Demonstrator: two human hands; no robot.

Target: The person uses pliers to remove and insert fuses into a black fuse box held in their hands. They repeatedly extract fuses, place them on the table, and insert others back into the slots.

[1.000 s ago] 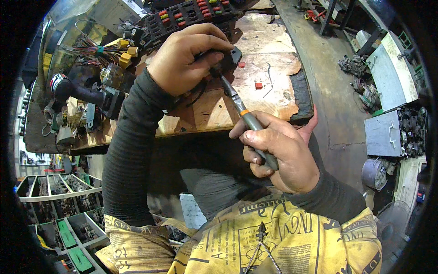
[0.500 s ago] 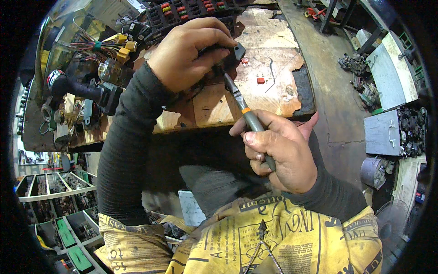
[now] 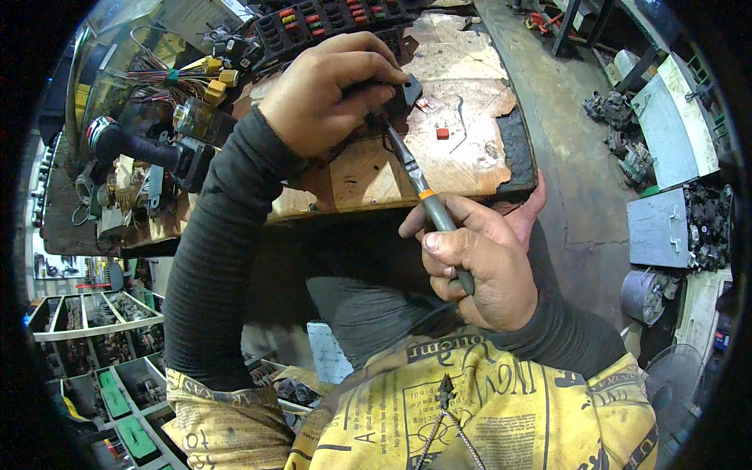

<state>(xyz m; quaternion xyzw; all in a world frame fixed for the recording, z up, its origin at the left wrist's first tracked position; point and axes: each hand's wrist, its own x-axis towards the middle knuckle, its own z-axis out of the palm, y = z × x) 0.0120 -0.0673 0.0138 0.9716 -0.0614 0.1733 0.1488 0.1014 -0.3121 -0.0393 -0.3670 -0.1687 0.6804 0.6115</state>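
My left hand (image 3: 317, 98) is closed over a dark plastic part (image 3: 411, 91) above the worn wooden bench top (image 3: 360, 184). One corner of the part, with a small hole, sticks out past my fingertips; the rest is hidden under the hand. In my right hand (image 3: 489, 266) is a pair of long-nose pliers (image 3: 409, 163) with grey and orange handles. Their tips reach up to the underside of the part, and what the jaws touch is hidden. Right of the part lie a small red fuse (image 3: 442, 134) and a second red-and-clear fuse (image 3: 423, 104).
A black fuse box (image 3: 333, 25) with coloured fuses stands at the back. Wiring with yellow connectors (image 3: 215, 82) and a cordless power tool (image 3: 149, 151) crowd the left side. A thin dark wire (image 3: 460, 117) lies beside the fuses. Parts bins (image 3: 102, 337) stand at lower left.
The view has shifted slightly. Both hands keep nearly the same pose, the pliers' tips still at the dark part.
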